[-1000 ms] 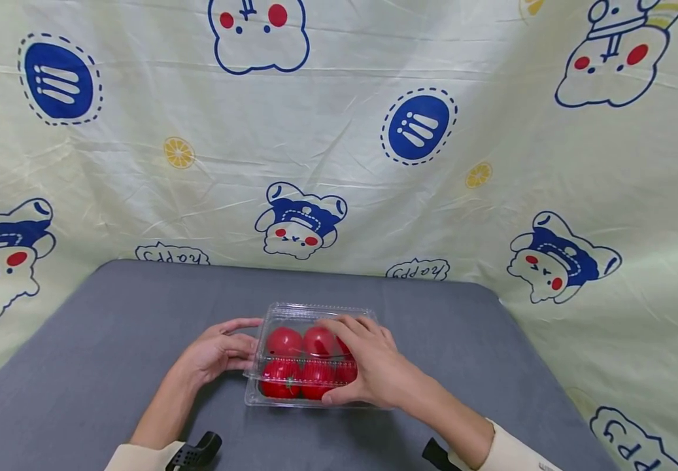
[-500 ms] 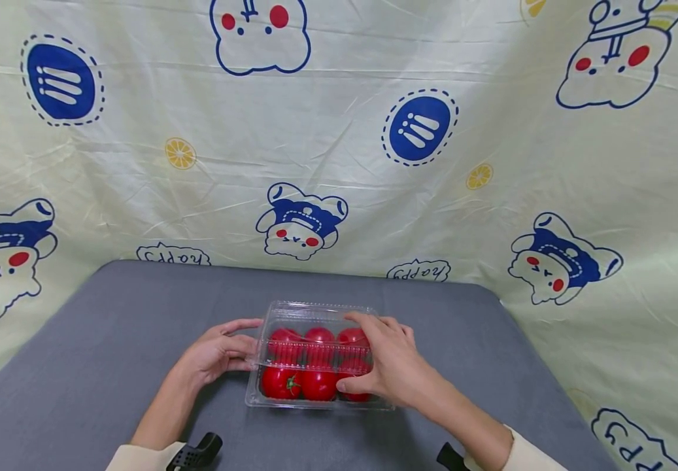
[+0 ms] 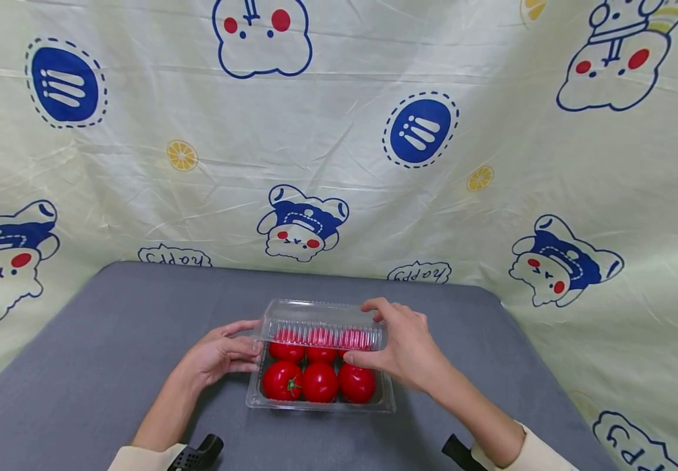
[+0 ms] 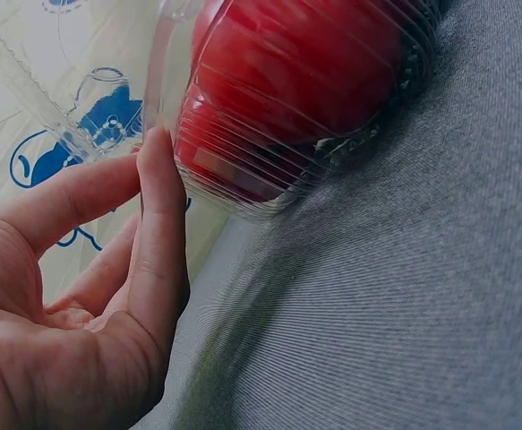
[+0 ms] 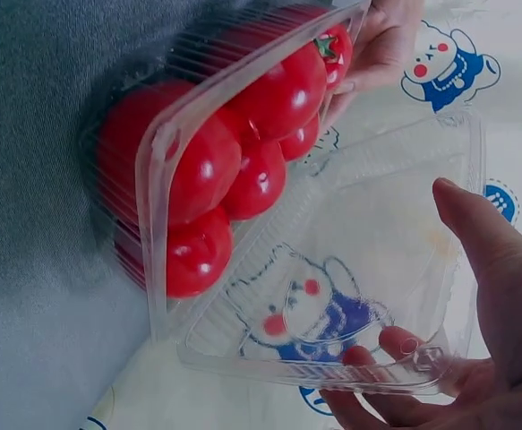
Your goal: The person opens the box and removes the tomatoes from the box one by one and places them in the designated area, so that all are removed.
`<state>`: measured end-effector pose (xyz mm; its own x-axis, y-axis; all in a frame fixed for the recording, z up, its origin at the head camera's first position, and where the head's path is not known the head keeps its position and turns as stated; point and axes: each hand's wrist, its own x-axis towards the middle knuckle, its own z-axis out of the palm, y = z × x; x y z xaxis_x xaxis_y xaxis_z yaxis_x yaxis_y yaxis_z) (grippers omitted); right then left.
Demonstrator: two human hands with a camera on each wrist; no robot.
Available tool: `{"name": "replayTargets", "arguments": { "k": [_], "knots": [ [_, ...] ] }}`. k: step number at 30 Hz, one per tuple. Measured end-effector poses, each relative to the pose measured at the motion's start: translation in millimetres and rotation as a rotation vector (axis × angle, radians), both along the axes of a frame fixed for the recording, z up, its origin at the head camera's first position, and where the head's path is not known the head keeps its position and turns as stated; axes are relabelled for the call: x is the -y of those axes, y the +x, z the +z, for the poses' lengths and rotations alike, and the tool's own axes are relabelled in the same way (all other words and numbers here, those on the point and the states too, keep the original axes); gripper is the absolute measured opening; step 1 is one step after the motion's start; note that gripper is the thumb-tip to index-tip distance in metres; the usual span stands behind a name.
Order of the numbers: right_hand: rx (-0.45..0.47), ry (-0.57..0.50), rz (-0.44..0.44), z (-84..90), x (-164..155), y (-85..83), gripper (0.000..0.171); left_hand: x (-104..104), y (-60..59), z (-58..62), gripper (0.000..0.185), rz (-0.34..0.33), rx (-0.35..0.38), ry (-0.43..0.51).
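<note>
Head view shows a clear plastic clamshell box (image 3: 321, 392) sitting near the middle of a grey table (image 3: 97, 366), a little toward the person. Its hinged lid (image 3: 321, 322) is raised partway, tilted up from the far edge, so the front of the box stands open. Inside lie six red tomatoes (image 3: 315, 383) in two rows of three; the near row is uncovered, while the far row shows through the ribbed front lip of the lid.

The right hand (image 3: 406, 350) grips the lid at its right front corner, thumb below the lip and fingers curled over the top. From the right wrist view the thumb and fingertips (image 5: 395, 345) pinch the edge of the transparent lid (image 5: 359, 269), which hangs well apart from the tray rim, and the tomatoes (image 5: 243, 152) sit packed tight against each other in the tray.

The left hand (image 3: 221, 353) rests on the table against the left side of the box, its fingers fairly straight and touching the plastic wall. The left wrist view confirms this: the extended fingers (image 4: 158, 233) press against the ribbed wall of the box (image 4: 269, 170) without closing round it, a tomato (image 4: 305, 63) bulging just behind the plastic.

A pale cloth (image 3: 339, 163) printed with blue cartoon bears and small lemon slices hangs behind and beside the table. Cream sleeves (image 3: 527, 454) cover both forearms.
</note>
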<state>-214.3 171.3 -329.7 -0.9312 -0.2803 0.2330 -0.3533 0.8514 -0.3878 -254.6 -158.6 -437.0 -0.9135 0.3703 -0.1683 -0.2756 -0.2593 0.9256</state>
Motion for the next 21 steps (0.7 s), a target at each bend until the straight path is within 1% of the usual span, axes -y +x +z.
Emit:
{"name": "replayTargets", "arguments": {
  "k": [5, 8, 12, 15, 18, 21],
  "knots": [
    [0.017, -0.017, -0.026, 3.3, -2, -3.1, 0.067, 0, -0.7, -0.5, 0.068, -0.002, 0.0, 0.013],
    [0.025, -0.052, -0.023, 5.8, -5, -4.6, 0.065, 0, -1.1, -0.7, 0.064, -0.002, 0.006, 0.017],
    [0.006, -0.102, -0.006, 10.0, -12, -7.8, 0.061, 0, -1.0, -0.2, 0.055, -0.001, 0.009, 0.009],
    [-0.004, -0.131, 0.004, 12.6, -16, -10.6, 0.06, 0, -1.4, 0.1, 0.056, -0.004, 0.009, -0.002],
    [0.012, -0.17, 0.006, 15.2, -19, -12.7, 0.06, -1, -2.1, 0.0, 0.059, -0.01, 0.007, -0.01],
    [0.038, -0.197, -0.011, 17.5, -22, -14.4, 0.061, -1, -1.9, -0.1, 0.059, -0.006, 0.008, -0.01]
  ]
}}
